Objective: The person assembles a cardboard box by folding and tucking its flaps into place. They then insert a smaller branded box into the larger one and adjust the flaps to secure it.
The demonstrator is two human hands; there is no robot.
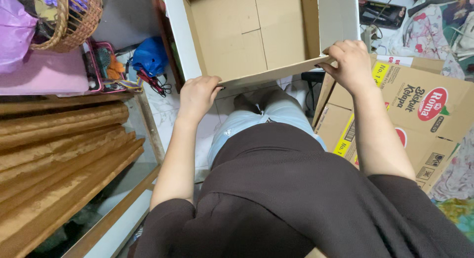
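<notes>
Left hand (197,96) and right hand (351,64), both closed, grip the near flap (274,72) of an open cardboard box (247,30) beside flattened printed cartons (419,119).

Open cardboard box (247,35): its inside is bare brown board, free from wall to wall. The near flap (274,72) is gripped at both ends, by the left hand (197,95) and the right hand (351,65), and bars the way in from below. To the left, a white panel (180,35) walls the box off from a blue bag (149,55) and a pink case (101,65). To the right, flattened printed cartons (419,114) lie just beside the right forearm. Below the flap, the person's legs (261,117) fill the tiled floor (165,114). A fabric-covered ledge (59,154) closes the far left.
</notes>
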